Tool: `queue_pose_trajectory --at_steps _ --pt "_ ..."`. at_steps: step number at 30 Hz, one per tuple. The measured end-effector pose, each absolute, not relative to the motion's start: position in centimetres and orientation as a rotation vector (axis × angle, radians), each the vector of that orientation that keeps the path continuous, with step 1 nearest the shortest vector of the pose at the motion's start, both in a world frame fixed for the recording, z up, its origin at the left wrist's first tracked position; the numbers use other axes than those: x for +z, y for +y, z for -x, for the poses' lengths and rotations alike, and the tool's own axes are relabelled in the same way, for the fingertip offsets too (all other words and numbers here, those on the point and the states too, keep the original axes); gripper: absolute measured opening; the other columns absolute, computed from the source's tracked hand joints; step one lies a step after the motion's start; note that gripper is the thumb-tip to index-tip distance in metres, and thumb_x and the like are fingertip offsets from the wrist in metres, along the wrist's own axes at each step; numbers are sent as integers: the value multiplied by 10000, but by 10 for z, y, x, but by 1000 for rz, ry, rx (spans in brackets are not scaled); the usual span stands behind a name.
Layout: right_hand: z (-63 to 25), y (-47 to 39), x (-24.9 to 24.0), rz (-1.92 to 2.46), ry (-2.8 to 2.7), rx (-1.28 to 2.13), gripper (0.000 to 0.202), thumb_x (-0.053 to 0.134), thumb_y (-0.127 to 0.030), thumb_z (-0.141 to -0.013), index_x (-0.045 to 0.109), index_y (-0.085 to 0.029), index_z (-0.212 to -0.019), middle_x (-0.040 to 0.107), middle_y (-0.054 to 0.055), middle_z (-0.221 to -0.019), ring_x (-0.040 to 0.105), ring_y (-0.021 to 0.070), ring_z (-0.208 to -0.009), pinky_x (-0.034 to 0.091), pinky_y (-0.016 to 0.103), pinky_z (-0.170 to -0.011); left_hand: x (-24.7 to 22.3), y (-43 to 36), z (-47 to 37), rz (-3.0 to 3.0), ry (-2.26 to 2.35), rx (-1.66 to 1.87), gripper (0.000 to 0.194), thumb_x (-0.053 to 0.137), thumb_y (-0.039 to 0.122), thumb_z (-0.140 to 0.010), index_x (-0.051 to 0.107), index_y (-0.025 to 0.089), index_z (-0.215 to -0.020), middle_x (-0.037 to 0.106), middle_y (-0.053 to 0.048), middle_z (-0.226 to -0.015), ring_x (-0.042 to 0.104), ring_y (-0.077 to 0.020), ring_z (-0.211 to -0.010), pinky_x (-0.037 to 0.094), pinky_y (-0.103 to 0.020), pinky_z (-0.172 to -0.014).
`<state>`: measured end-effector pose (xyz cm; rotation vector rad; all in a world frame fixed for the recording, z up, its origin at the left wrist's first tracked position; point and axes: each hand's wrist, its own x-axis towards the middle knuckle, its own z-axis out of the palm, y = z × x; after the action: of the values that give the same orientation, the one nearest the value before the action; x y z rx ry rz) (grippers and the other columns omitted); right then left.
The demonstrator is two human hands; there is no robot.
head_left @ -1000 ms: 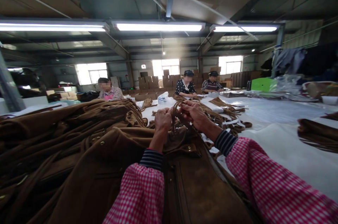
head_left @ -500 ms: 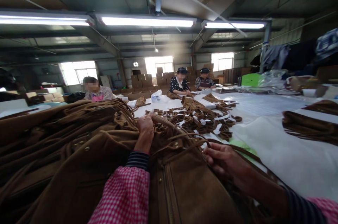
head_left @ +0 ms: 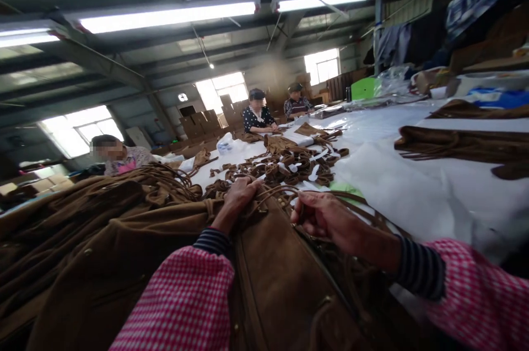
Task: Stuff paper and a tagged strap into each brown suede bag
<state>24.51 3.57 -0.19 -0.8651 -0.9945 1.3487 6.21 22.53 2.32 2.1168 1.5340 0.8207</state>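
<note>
A brown suede-like bag (head_left: 285,263) with a zipper and small metal studs lies directly in front of me. My left hand (head_left: 240,196) is closed on thin handles at the bag's top end. To its right, my right hand (head_left: 326,216) pinches a thin brown strap (head_left: 285,188) that loops across between the two hands. The fingertips partly hide where the strap is held. More brown bags (head_left: 136,246) are heaped on my left, touching the one I hold.
A pile of brown straps with white tags (head_left: 285,166) lies beyond my hands. White sheeting (head_left: 397,185) covers the table on the right, with folded brown pieces (head_left: 463,144) on it. Co-workers (head_left: 258,114) sit across the table; another person (head_left: 119,158) is at the left.
The view has tilted and swung right. My right hand has come nearer my left, still pinching a strap. The bag's top end now points more directly away from me.
</note>
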Motion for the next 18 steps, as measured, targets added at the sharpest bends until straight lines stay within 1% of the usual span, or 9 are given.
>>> queue_pose_trajectory --at_steps 2,4,6,9,11,16,18 --pt "-245 27 5 891 -975 1318 361 648 -482 -859 627 -149 -722 713 59 -764 482 64 -435 226 181 -361 22 226 -69 -2239 1656 665 265 607 417 -844 663 197 -706 739 -111 -900 656 -310 -1001 461 -368 -847" --pt "-246 14 14 923 -988 1305 356 672 -456 -841 619 -146 -674 688 48 -702 445 56 -407 214 183 -349 22 226 -73 -2331 1751 536 261 510 352 -901 682 190 -791 740 -139 -1032 638 -312 -1095 451 -376 -894" --pt "-248 -6 22 941 -1006 1325 347 693 -442 -834 619 -149 -662 666 36 -669 416 50 -395 199 183 -345 22 227 -74 -2398 1811 419 297 448 325 -935 696 176 -867 730 -163 -1108 639 -306 -1115 453 -385 -910" --pt "-257 -44 26 969 -1005 1394 364 715 -463 -829 615 -158 -657 652 31 -647 391 49 -395 183 191 -352 21 230 -73 -2469 1859 277 367 387 330 -967 703 148 -926 719 -201 -1142 655 -326 -1099 465 -409 -893" --pt "-264 -68 22 986 -995 1435 391 719 -487 -834 619 -157 -650 646 34 -646 375 46 -404 180 200 -365 20 232 -71 -2512 1873 215 397 363 348 -978 705 150 -944 718 -211 -1152 659 -344 -1101 470 -406 -873" --pt "-273 -91 5 966 -890 1512 405 702 -505 -852 639 -156 -657 611 20 -638 358 48 -415 182 213 -376 18 232 -72 -2605 1891 146 412 349 402 -996 697 185 -962 731 -178 -1124 666 -337 -1099 475 -365 -841" --pt "-275 -88 0 950 -846 1494 378 712 -500 -841 659 -158 -689 651 36 -700 397 55 -428 214 206 -372 20 229 -72 -2625 1909 141 430 340 439 -1003 692 197 -960 735 -169 -1098 669 -334 -1080 478 -366 -826"
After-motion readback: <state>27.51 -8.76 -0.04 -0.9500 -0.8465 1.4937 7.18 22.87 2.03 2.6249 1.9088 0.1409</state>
